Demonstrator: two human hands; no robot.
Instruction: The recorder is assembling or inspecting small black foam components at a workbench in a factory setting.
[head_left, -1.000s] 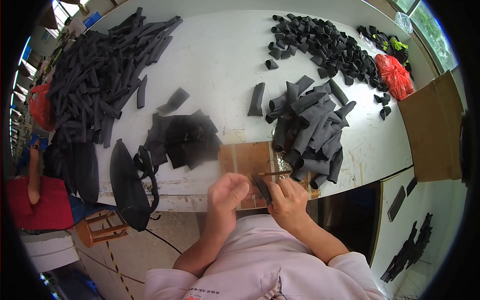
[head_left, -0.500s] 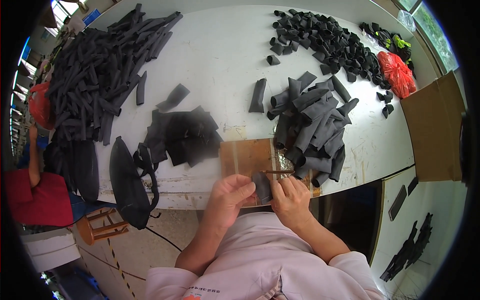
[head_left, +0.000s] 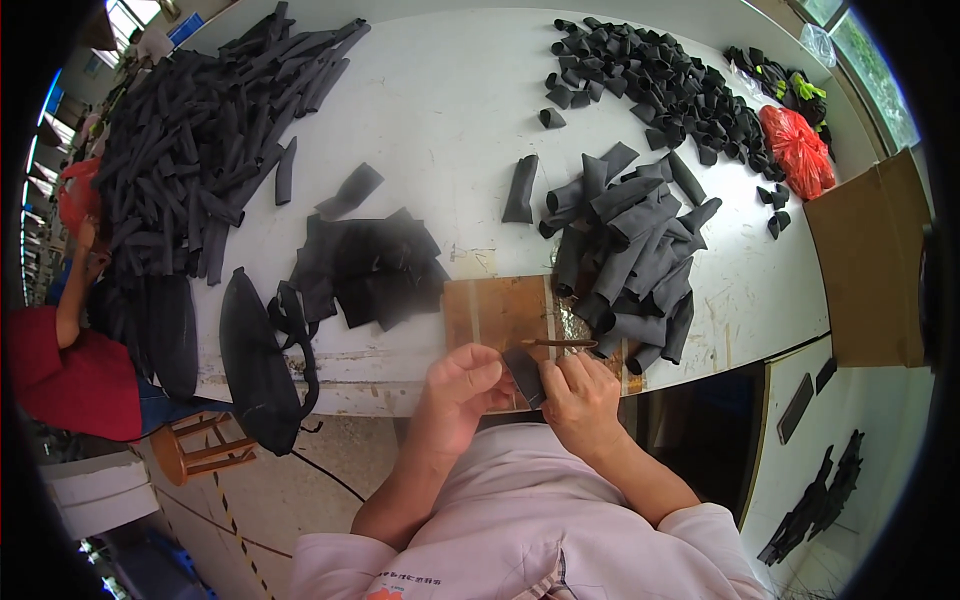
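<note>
Two bare hands pinch one small flat black rubbery piece (head_left: 524, 374) at the near edge of a brown wooden board (head_left: 497, 311).
Left hand (head_left: 457, 388) fingers curl closed on its left side; right hand (head_left: 580, 395) fingertips grip its right.

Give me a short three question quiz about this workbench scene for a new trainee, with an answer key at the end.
1. True or false: both hands grip the same small black piece.
2. Which lies farthest to the person's left on the white table? A) red bag B) heap of long black strips C) brown board
3. Fill in: a thin brown ____ lies on the board.

Key: 1 true, left hand and right hand; 2 B; 3 stick.
</note>
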